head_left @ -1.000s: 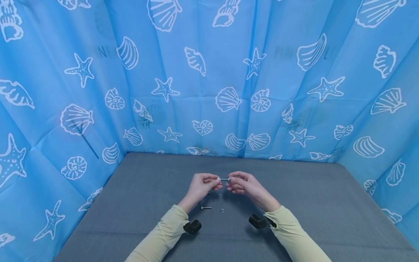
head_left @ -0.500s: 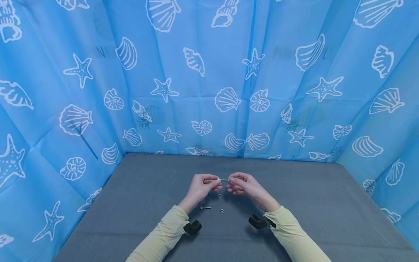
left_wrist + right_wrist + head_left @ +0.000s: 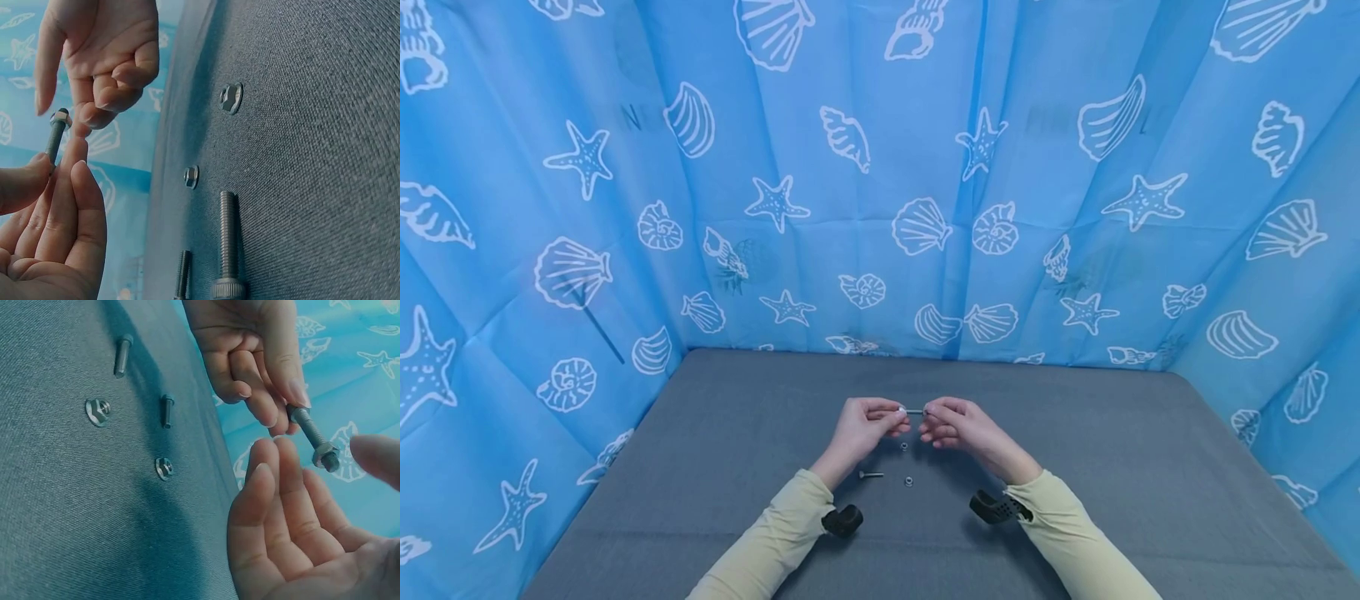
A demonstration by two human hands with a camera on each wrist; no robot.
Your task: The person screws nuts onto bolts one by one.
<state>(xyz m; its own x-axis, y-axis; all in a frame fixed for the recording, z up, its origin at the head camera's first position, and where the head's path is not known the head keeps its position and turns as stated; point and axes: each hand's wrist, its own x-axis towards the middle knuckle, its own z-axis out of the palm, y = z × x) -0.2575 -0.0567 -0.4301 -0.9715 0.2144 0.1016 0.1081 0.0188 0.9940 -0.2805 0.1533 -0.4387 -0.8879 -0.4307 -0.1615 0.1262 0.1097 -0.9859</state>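
Observation:
My left hand pinches a metal bolt by its head end between thumb and fingers, above the table. A flange nut sits around the threaded shank near the bolt's far tip. My right hand is at that end. Its thumb stands apart from the nut in the right wrist view, and its loosely bent fingers lie just below; whether a fingertip touches the nut I cannot tell.
On the grey cloth-covered table lie a larger bolt, a smaller bolt, a larger flange nut and a smaller one. A blue shell-print curtain encloses the back and sides.
The right fingertips have shifted slightly around the bolt's nut end. The left hand and the held bolt stay nearly in place.

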